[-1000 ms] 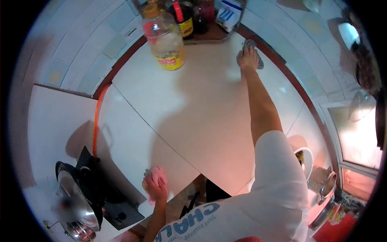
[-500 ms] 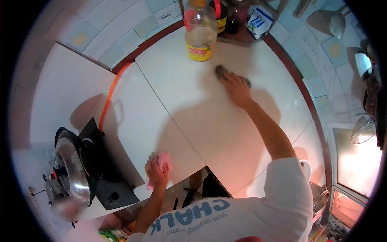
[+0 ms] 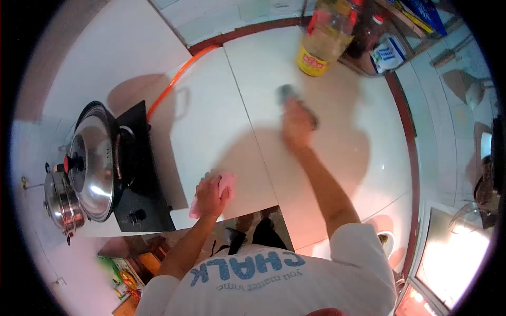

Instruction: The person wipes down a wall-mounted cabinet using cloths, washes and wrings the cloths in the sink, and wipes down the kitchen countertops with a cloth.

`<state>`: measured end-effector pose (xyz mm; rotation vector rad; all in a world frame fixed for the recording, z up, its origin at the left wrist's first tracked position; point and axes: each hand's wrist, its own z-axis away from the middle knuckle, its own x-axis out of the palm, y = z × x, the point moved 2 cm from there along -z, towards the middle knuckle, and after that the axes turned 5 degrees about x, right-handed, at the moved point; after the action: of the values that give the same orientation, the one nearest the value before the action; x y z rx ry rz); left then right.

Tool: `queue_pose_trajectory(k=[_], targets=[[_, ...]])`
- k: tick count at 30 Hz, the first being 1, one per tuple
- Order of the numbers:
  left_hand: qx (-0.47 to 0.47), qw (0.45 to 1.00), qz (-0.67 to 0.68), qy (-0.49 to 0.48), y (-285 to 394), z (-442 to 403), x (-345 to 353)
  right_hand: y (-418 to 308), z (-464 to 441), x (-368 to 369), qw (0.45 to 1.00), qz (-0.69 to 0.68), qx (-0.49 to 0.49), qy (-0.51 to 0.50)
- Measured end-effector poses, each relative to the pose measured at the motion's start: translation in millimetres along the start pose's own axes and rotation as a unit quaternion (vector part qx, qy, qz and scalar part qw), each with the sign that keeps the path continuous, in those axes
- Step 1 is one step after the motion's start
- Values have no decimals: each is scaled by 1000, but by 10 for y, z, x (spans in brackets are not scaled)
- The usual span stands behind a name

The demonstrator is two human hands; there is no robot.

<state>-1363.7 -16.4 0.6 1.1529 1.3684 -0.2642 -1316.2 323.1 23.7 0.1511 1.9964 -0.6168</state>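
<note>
My right hand (image 3: 299,126) presses down on a dark grey cleaning cloth (image 3: 287,92) on the white tiled countertop (image 3: 211,100). Motion blurs its fingers, and much of the cloth is hidden under the palm. Near the counter's front edge, my left hand (image 3: 211,196) is closed around a pink cloth (image 3: 227,185) that bulges out on both sides of it. Beyond my right hand stands a large clear oil bottle (image 3: 327,39) with a yellow and red label, not touching the hand.
On the left a lidded wok (image 3: 95,163) sits over a black gas stove (image 3: 139,195), with a steel pot (image 3: 62,203) beyond. An orange hose (image 3: 179,76) runs along the counter. Bottles and packets crowd a corner rack (image 3: 408,66). A white bowl (image 3: 387,239) stands at right.
The camera view has turned, shifting the whole scene. My right hand has slid the dark cloth leftward across the counter, nearer the tile seam. The left hand still grips the pink cloth in about the same place.
</note>
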Motion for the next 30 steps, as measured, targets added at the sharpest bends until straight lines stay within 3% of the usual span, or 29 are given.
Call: queue_pose_trajectory(k=[2, 5, 6, 7, 9, 10, 11, 12, 13, 15, 16, 18, 20, 21, 22, 24, 25, 27, 30], targets=[[1, 999, -51, -3, 80, -1, -34, -546, -152, 127, 995, -31, -73, -67], [10, 1000, -23, -14, 10, -6, -40, -355, -808, 413, 994, 49, -88, -47], [8, 999, -26, -24, 30, 4, -47, -215, -1032, 547, 997, 34, -65, 16], [5, 999, -30, -35, 58, -4, -67, -92, -1279, 700, 989, 138, -41, 45], [23, 1000, -20, -8, 147, -98, -180, 42, -1827, 782, 983, 172, 38, 61], [24, 999, -23, -22, 135, -95, -186, 140, -2074, 856, 976, 197, 79, 51], [22, 999, -26, -37, 118, -71, -177, 394, -2345, 1037, 982, 127, 138, 29], [28, 999, -19, -2, 122, -59, -155, 433, -2578, 1036, 941, 291, 141, -101], [16, 1000, -2, -19, 110, -46, -149, 866, -2701, 1478, 924, 309, 88, 206], [-6, 998, 42, -54, 89, -45, -165, 153, -2677, 1190, 918, 378, 79, 89], [34, 998, 61, -7, 58, -43, -149, 54, -2683, 1262, 944, 313, 93, 55], [24, 999, 41, -13, 75, 13, -169, -193, -2686, 1559, 986, 110, 123, 9], [30, 999, 11, -6, 106, -28, -211, -739, -2393, 2082, 979, 166, -38, 110], [41, 999, -6, 0, 114, -52, -247, -1184, -2256, 1968, 989, 137, -40, 28], [52, 998, -24, 4, 126, -73, -278, -1573, -2163, 1808, 991, 45, -33, -122], [11, 999, -38, -12, 150, -91, -262, -2028, -1800, 1922, 980, -16, -140, -140], [-1, 999, -29, -17, 143, -84, -252, -2247, -1534, 1727, 977, -124, -163, -52], [-9, 1000, 6, -21, 104, -88, -218, -2378, -1166, 1880, 931, -57, -349, -91], [24, 997, 73, 19, 133, -87, -271, -2453, -470, 1570, 876, -91, -437, -184]])
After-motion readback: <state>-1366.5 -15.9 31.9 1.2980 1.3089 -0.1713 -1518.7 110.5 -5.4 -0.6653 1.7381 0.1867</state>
